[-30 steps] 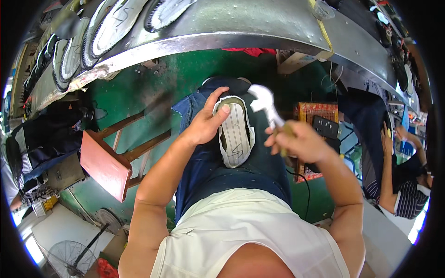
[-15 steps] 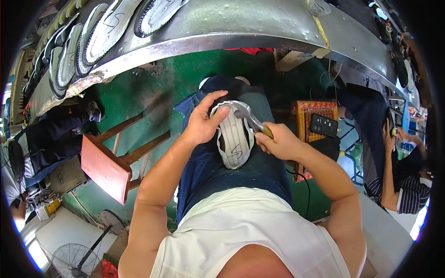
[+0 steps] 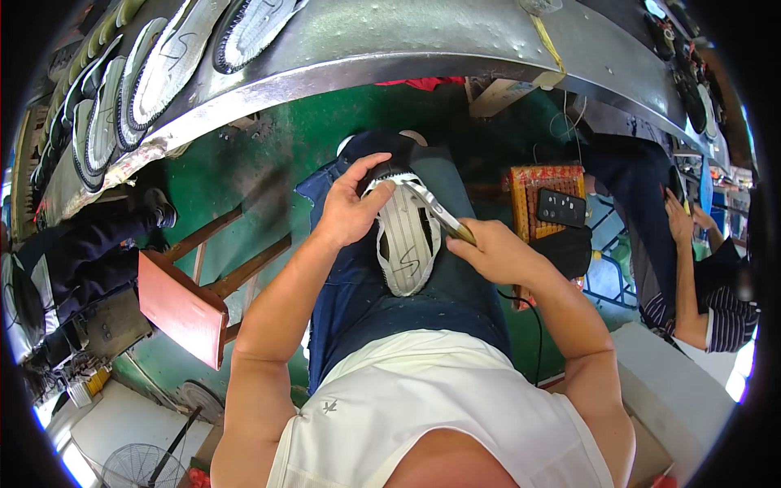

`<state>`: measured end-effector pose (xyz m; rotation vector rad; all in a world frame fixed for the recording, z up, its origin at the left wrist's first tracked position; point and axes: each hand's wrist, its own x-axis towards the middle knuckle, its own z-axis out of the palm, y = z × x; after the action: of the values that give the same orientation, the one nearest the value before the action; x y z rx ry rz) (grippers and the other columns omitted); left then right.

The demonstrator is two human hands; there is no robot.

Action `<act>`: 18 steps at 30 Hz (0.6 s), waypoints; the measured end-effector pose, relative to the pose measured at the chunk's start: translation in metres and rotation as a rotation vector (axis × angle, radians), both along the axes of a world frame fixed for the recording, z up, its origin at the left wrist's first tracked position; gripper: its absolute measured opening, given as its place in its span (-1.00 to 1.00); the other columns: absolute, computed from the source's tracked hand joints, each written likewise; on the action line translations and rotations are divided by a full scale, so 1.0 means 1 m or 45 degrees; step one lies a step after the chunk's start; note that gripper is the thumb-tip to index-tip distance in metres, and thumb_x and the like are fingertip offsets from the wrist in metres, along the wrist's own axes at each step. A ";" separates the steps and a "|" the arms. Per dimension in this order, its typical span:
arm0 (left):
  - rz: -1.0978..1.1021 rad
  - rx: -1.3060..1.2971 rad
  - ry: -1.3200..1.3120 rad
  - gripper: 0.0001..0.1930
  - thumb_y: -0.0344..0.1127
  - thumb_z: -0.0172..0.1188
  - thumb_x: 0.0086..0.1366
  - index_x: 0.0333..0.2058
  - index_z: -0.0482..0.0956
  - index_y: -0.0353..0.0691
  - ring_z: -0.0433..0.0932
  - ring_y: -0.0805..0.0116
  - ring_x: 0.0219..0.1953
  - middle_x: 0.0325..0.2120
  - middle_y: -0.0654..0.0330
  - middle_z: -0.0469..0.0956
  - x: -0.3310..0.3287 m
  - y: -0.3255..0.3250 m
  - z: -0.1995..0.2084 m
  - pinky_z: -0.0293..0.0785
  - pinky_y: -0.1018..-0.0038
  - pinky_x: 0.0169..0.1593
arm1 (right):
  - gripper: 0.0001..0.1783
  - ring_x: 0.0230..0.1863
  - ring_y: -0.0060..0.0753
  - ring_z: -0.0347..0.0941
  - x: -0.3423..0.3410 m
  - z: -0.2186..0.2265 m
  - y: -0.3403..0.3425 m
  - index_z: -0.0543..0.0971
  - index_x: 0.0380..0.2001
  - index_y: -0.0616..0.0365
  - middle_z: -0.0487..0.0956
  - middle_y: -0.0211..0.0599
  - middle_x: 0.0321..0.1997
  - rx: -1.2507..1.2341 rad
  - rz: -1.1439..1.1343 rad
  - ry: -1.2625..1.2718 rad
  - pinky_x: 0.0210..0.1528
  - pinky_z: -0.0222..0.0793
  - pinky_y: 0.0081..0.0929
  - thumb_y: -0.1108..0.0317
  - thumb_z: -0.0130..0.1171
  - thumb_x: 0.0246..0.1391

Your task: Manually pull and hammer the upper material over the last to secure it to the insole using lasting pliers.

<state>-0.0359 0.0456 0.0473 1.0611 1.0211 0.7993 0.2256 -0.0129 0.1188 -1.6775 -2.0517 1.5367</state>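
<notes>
A shoe upper on a last (image 3: 408, 259) lies sole up across my thighs, its pale ribbed insole showing a dark pen mark. White material is folded around the insole's rim. My left hand (image 3: 351, 203) grips the far, left end, its thumb over the rim and its fingers along the outside. In my right hand (image 3: 498, 250) is a pair of lasting pliers (image 3: 439, 214), held by the greenish handle. Their metal head reaches the rim at the far end, close to my left thumb. Whether the jaws have hold of the material I cannot tell.
A metal bench (image 3: 390, 41) curves across the far side, with several similar soles-up shoes (image 3: 175, 57) on its left. A reddish stool (image 3: 183, 307) stands left. To the right, a black phone (image 3: 561, 208) lies on a woven seat (image 3: 529, 195). Another person (image 3: 687, 268) works at far right.
The pliers' head has shifted left and lies closer along the shoe's far rim. My right hand has turned slightly with it. My left hand keeps its hold; the whole view has shifted a little.
</notes>
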 end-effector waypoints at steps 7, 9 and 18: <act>-0.113 -0.065 -0.013 -0.44 -0.41 0.28 0.35 0.30 0.36 -0.26 0.47 0.46 0.10 0.09 0.18 0.53 0.000 0.004 -0.001 0.41 0.47 0.19 | -0.68 -0.39 0.01 0.56 -0.023 -0.008 0.012 0.51 -0.26 0.30 0.59 -0.04 -0.43 0.152 -0.254 0.218 -0.26 0.43 -0.18 0.20 0.10 0.33; 0.006 -0.088 0.037 -0.31 -0.37 0.31 0.33 0.36 0.22 -0.39 0.50 0.32 0.13 0.14 0.04 0.50 -0.001 0.006 -0.021 0.42 0.40 0.22 | -0.71 -0.41 -0.08 0.55 -0.017 -0.022 0.018 0.50 -0.26 0.24 0.60 -0.16 -0.41 0.027 -0.137 0.072 -0.26 0.45 -0.21 0.20 0.23 0.25; -0.275 0.650 0.450 -0.23 -0.03 0.12 0.44 0.43 0.05 -0.34 0.29 -0.04 0.36 0.33 -0.21 0.24 -0.001 -0.051 -0.005 0.20 0.27 0.39 | -0.26 0.02 -0.50 0.47 -0.006 -0.064 0.027 0.48 0.11 0.23 0.60 -0.33 0.00 -0.083 -0.492 0.754 0.15 0.38 -0.43 0.22 0.57 -0.11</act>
<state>-0.0365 -0.0053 0.0427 1.7678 0.9927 0.7252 0.2191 0.0138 0.0548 -1.3102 -1.3129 1.6986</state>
